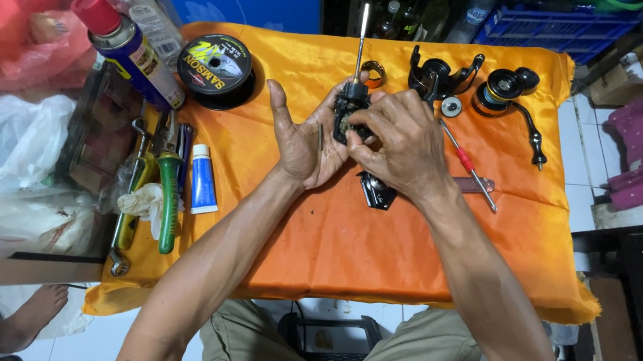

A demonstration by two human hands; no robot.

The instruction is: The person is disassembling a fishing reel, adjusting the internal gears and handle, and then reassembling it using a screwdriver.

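Cradling the reel body point(349, 112), left hand point(303, 141) half-open, right hand point(396, 145) pinching it; loose bearing point(452, 107) at one o'clock might roll off the tabletop point(346, 242)

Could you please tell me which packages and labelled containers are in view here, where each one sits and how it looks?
Round black line spool: cloth's upper left, colourful label.
Red-capped spray can: left of spool, blue-yellow label, tilted.
Blue-capped clear bottle: behind the can, pale label.
Small white-blue tube: beside green-handled pliers.
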